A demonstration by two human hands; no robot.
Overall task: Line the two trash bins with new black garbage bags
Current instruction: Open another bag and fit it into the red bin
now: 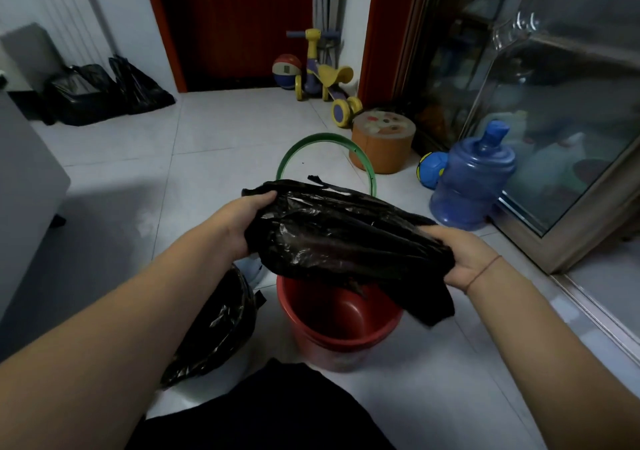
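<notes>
A crumpled black garbage bag [339, 234] is stretched between my two hands above a red bin [343, 325], whose inside is bare. My left hand [242, 221] grips the bag's left end. My right hand [464, 259] grips its right end, and a flap of the bag hangs down past the bin's right rim. A second bin [214, 328] at the lower left is covered in black bag plastic. A green ring [294, 151] lies on the floor just beyond the held bag.
White tiled floor all around. A blue water jug [471, 179] and a blue ball [431, 170] stand to the right beside a glass sliding door. An orange round stool [382, 141], a toy scooter [325, 75] and full black bags [104, 92] sit farther back.
</notes>
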